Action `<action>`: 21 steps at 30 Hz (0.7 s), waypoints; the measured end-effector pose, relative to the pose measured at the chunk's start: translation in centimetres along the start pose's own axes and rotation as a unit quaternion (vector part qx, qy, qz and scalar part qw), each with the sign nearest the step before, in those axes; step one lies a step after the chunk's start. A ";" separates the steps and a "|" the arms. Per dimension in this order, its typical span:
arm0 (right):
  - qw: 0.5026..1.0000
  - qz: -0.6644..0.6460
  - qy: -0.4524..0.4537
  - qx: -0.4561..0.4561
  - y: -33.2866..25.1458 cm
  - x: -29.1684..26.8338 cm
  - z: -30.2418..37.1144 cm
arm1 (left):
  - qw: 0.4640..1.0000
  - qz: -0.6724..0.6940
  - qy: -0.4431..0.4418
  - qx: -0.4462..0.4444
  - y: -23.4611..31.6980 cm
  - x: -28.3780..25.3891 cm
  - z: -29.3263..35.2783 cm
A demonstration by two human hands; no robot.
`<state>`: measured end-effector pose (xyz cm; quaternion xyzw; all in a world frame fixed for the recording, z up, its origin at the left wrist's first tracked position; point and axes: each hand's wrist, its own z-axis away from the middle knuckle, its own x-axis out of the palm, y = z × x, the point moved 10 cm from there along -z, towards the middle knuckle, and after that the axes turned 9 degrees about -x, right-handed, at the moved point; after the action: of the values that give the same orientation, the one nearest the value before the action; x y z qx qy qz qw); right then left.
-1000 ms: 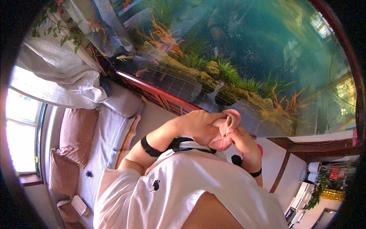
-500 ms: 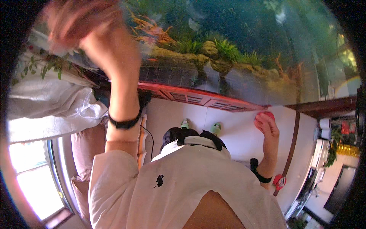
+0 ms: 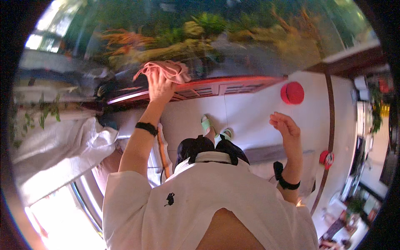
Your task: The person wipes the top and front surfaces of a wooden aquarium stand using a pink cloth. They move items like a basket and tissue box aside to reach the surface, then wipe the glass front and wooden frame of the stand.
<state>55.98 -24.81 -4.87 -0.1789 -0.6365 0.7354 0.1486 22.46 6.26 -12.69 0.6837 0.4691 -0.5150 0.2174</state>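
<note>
Our left hand (image 3: 160, 87) clasps a pink cloth (image 3: 174, 71) at the aquarium (image 3: 237, 54); our loosely uncurled right hand (image 3: 288, 125) hovers apart above pale floor (image 3: 254, 114); a white curtain (image 3: 73, 139) hangs left.

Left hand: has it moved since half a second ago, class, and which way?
Yes. Against the orange plant in the tank, the left hand has moved down and rightward in the view, from the plant's left to below it.

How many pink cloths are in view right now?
1: a bunched pink cloth under the left hand, at the aquarium's lower edge. The right hand looks empty. Another could be hidden in the folds.
</note>
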 end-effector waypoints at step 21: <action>0.961 -0.064 0.251 0.093 13.8 -10.1 11.9 | 0.982 -0.124 0.069 0.125 6.1 1.7 -2.6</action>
<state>59.78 -41.84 -16.29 -0.3019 -0.5178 0.7115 0.3668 29.08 6.12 -14.40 0.6757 0.4962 -0.5443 0.0318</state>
